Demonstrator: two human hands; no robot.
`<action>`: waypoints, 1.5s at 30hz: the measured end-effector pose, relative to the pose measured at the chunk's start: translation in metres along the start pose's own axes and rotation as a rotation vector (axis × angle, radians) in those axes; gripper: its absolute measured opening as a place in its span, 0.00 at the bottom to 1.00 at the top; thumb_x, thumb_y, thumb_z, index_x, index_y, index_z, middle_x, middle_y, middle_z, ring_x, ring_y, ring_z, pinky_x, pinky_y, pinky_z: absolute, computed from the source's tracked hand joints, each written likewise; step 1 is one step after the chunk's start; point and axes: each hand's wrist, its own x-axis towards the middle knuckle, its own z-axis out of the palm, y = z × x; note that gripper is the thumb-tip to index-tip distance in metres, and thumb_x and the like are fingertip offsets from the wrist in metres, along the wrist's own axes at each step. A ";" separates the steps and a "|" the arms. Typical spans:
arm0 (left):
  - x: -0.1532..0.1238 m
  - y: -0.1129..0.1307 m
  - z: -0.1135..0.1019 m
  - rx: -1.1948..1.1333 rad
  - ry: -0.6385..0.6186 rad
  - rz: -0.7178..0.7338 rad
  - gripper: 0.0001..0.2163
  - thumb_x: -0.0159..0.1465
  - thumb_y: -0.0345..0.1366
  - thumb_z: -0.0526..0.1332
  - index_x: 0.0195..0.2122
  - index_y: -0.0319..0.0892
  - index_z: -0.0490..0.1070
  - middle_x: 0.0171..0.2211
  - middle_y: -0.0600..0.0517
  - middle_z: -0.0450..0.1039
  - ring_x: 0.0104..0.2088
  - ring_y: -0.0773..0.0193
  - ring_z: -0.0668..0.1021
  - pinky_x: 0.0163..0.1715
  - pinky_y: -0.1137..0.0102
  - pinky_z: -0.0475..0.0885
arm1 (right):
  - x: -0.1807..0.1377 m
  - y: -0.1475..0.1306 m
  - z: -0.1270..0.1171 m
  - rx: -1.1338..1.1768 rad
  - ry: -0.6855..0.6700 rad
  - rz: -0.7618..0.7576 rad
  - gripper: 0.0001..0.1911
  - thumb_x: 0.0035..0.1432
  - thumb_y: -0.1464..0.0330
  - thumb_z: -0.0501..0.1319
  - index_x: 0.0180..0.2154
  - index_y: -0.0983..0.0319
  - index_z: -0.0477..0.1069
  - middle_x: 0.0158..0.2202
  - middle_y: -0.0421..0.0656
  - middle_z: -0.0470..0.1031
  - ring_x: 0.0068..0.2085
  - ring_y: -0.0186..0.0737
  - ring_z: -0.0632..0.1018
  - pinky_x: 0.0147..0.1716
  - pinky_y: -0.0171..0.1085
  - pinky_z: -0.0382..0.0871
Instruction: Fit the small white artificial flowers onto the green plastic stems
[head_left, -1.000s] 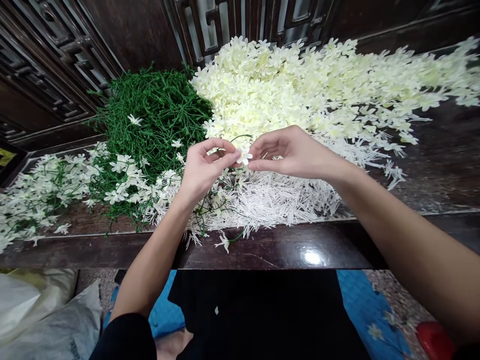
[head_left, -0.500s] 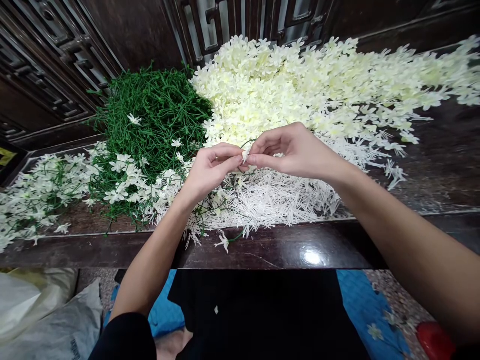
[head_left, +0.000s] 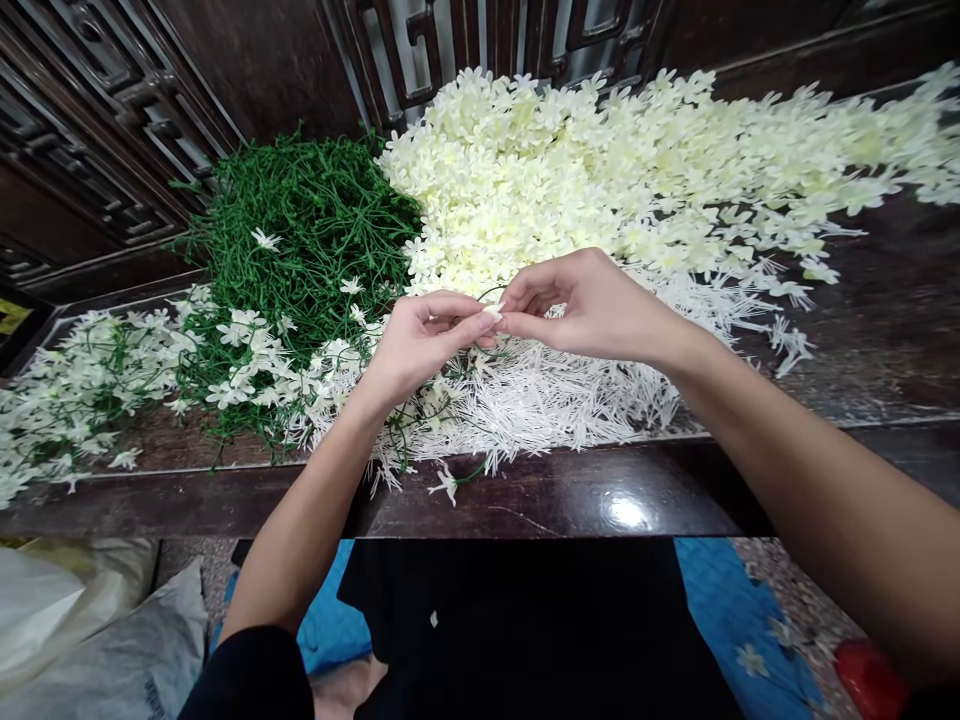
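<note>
White sacks (head_left: 75,620) below glossy dark wooden table (head_left: 600,492)

Dark polished wood desk (head_left: 570,495), its front edge just below your grip (head_left: 491,318). Bright light glare (head_left: 624,513) on that edge, down and right of the grip. Beyond the grip: carved dark lattice panels (head_left: 112,110), pale gaps between some bars. Well below the grip: speckled stone floor (head_left: 795,580), blue mat (head_left: 712,610). Far down-left of the grip: white plastic bags (head_left: 82,620).

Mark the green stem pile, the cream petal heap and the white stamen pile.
Tangled pile of green plastic stems (head_left: 315,215): head view, middle of the heap.
Heap of cream fabric petals (head_left: 600,170): head view, dense centre.
Pile of white plastic stamens (head_left: 555,395): head view, its middle.
</note>
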 end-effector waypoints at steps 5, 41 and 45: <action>0.001 -0.002 -0.002 -0.032 0.119 0.002 0.07 0.52 0.36 0.74 0.29 0.39 0.81 0.33 0.48 0.80 0.29 0.66 0.82 0.36 0.69 0.81 | 0.001 0.020 -0.012 -0.098 -0.137 -0.002 0.17 0.54 0.50 0.69 0.30 0.57 0.77 0.29 0.43 0.79 0.29 0.43 0.78 0.31 0.49 0.76; 0.000 -0.003 -0.003 -0.008 0.048 -0.079 0.10 0.52 0.34 0.74 0.34 0.39 0.80 0.36 0.48 0.83 0.33 0.65 0.83 0.39 0.68 0.81 | -0.003 0.004 -0.009 0.191 0.020 -0.012 0.12 0.53 0.57 0.71 0.31 0.57 0.74 0.34 0.44 0.79 0.36 0.46 0.80 0.40 0.48 0.78; 0.001 -0.006 -0.001 0.087 0.048 -0.011 0.10 0.50 0.31 0.74 0.34 0.38 0.80 0.36 0.48 0.82 0.32 0.67 0.81 0.36 0.71 0.79 | -0.003 0.005 -0.009 0.196 0.018 0.000 0.13 0.53 0.57 0.71 0.32 0.58 0.74 0.35 0.45 0.78 0.36 0.47 0.80 0.39 0.48 0.77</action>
